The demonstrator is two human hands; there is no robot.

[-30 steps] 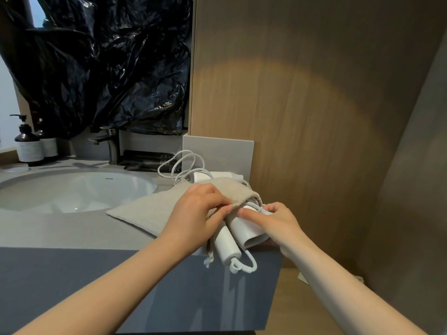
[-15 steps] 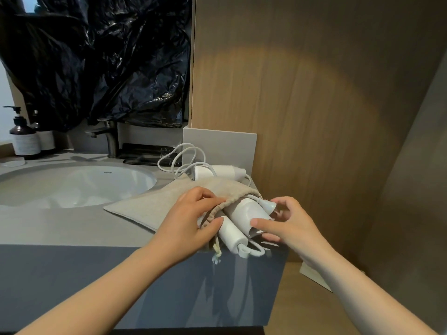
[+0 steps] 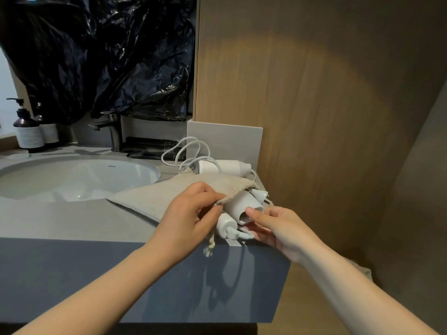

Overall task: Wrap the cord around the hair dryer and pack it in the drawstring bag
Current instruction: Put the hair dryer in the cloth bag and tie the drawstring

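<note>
Closing back on the dryer [image 3: 242,204] is what my right hand [image 3: 273,226] has just done. Half a second ago it hung spread and clear of it; now the thumb sits on the barrel's open rim and the fingers curl underneath by the handle, so I grip the dryer again. My left hand [image 3: 191,213] pinches the hem of the bag [image 3: 150,197] between thumb and fingertips, much as before, but the hem now arches up over the barrel where a second ago it lay flatter under my fingers. The dryer lies at the front right corner of the counter [image 3: 72,221], its far part inside the bag's mouth, the barrel's rim and the handle sticking out toward me at the edge. The plug [image 3: 260,194] pokes out just beside the barrel; the rest of the cord is under the cloth, so I cannot tell whether the wrap has held. The drawstring [image 3: 209,247] dangles, knotted, over the counter's edge below my left hand, not yet pulled. To my mind the packing is about half done: with the mouth held open and my grip regained, the dryer can be pushed deeper while the left hand draws the hem over it, though the plug may snag on the way. A second dryer [image 3: 227,166] sits behind the bag.
</note>
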